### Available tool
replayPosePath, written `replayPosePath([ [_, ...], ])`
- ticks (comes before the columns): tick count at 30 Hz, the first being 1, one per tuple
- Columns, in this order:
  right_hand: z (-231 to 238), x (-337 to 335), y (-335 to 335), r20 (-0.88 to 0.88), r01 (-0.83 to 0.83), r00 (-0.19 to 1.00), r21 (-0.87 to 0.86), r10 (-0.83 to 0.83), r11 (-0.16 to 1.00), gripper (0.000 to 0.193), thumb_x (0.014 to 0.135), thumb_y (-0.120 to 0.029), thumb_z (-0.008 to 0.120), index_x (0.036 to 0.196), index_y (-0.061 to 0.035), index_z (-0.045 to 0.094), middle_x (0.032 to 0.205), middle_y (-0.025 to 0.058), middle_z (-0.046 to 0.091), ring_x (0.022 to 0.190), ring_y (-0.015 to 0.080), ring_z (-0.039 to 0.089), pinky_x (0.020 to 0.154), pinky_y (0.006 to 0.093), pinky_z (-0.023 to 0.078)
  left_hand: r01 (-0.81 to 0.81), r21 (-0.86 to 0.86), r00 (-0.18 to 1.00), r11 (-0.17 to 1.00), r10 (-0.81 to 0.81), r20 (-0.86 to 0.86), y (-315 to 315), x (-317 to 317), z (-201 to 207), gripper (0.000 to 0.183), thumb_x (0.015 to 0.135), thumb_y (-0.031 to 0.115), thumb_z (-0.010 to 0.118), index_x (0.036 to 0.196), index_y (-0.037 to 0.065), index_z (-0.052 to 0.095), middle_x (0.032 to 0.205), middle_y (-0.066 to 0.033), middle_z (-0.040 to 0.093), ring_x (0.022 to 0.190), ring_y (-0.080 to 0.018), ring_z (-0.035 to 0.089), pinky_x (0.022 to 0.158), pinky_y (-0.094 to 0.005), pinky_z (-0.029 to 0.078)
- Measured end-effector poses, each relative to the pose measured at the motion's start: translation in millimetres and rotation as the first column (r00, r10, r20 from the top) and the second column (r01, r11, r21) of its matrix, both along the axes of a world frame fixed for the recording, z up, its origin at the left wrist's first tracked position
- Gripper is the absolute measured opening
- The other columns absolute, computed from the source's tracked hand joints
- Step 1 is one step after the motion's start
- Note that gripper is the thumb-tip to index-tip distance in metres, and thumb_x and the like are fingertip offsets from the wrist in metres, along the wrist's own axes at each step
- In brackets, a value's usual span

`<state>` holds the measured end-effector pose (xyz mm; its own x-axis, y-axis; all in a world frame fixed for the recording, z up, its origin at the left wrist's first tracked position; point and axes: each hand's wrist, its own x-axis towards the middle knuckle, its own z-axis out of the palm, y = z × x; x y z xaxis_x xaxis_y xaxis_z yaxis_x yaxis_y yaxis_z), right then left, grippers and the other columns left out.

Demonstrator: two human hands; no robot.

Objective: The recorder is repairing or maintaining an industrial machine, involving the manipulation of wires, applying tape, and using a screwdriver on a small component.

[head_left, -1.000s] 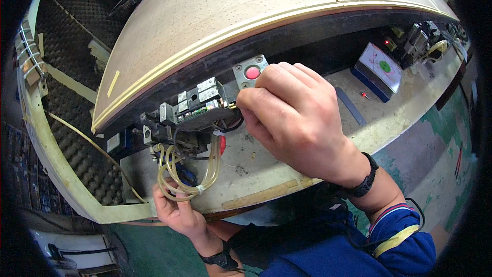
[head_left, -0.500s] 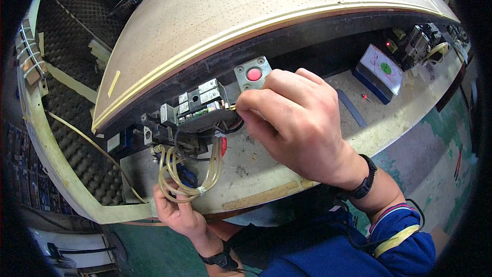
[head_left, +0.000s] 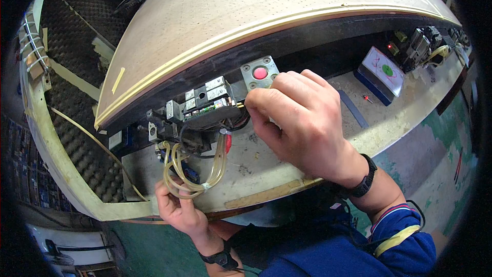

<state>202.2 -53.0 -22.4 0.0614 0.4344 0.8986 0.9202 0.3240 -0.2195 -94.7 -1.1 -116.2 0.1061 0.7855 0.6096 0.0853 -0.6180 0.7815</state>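
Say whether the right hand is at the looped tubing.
No, the left hand is at the looped tubing, while the right hand is beside the circuit board.

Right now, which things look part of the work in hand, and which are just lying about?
Apparently in use:
- circuit-board unit, at the right hand's fingertips
- looped tubes, at the left hand

Apparently lying about:
- blue box with white top
- flat strip
- small red-tipped piece

- a dark blue box (head_left: 379, 78) with a pale top and a green spot
- a flat grey-blue strip (head_left: 353, 109) near it
- a small red-tipped bit (head_left: 367, 99) lying between those two
- a yellow tape scrap (head_left: 118, 80) on the wide board (head_left: 246, 2)
- dark bumpy foam (head_left: 92, 169) off left
- worn green floor (head_left: 435, 125)
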Motion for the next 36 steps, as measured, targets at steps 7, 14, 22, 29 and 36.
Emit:
replayPosePath([
  [7, -1, 0, 3, -0.014, -0.008, 1.000, 0.029, 0.009, 1.000, 0.028, 0.072, 0.001, 0.088, 0.094, -0.0091, 0.074, 0.080, 0.0049, 0.065, 0.069, 0.0262, 0.064, 0.064, 0.0385, 0.049, -0.063, -0.048, 0.996, 0.997, 0.066, 0.065, -3, 13, 6, 0.015, 0.103, 0.008, 0.073, 0.111, -0.003, 0.066, 0.118, -0.0104, 0.066, 0.107, -0.0187, 0.061, 0.101, -0.0340, 0.048],
  [14, -1, -1, 3, -0.003, -0.003, 1.000, 0.029, 0.003, 1.000, 0.027, 0.071, 0.002, 0.087, 0.092, -0.0090, 0.074, 0.077, 0.0049, 0.065, 0.067, 0.0257, 0.063, 0.063, 0.0378, 0.048, -0.037, -0.060, 0.997, 0.998, 0.042, 0.071, -4, 11, 8, 0.014, 0.103, 0.006, 0.071, 0.111, -0.004, 0.066, 0.116, -0.0104, 0.066, 0.106, -0.0186, 0.061, 0.101, -0.0339, 0.048],
  [22, -1, -1, 3, -0.017, -0.009, 1.000, 0.014, 0.010, 1.000, 0.026, 0.071, 0.002, 0.087, 0.091, -0.0092, 0.075, 0.076, 0.0044, 0.065, 0.065, 0.0254, 0.062, 0.062, 0.0376, 0.047, -0.053, -0.059, 0.995, 0.997, 0.057, 0.076, -4, 12, 7, 0.013, 0.103, 0.005, 0.071, 0.110, -0.005, 0.065, 0.115, -0.0110, 0.066, 0.104, -0.0187, 0.060, 0.099, -0.0334, 0.048],
  [29, -2, 0, 4, -0.021, -0.017, 1.000, 0.025, 0.018, 1.000, 0.026, 0.072, 0.002, 0.088, 0.092, -0.0090, 0.075, 0.077, 0.0046, 0.065, 0.065, 0.0259, 0.062, 0.062, 0.0378, 0.047, -0.058, -0.060, 0.995, 0.997, 0.063, 0.083, -5, 16, 8, 0.014, 0.102, 0.006, 0.072, 0.109, -0.005, 0.065, 0.115, -0.0113, 0.066, 0.104, -0.0187, 0.060, 0.098, -0.0330, 0.047],
  [36, 7, 4, -5, -0.075, -0.048, 0.996, -0.055, 0.043, 0.997, 0.023, 0.080, -0.002, 0.085, 0.097, -0.0085, 0.073, 0.084, 0.0069, 0.065, 0.072, 0.0286, 0.064, 0.066, 0.0409, 0.048, -0.062, -0.085, 0.994, 0.994, 0.069, 0.083, -3, 12, 7, 0.014, 0.101, 0.005, 0.071, 0.109, -0.004, 0.065, 0.114, -0.0105, 0.065, 0.104, -0.0180, 0.060, 0.099, -0.0327, 0.047],
])
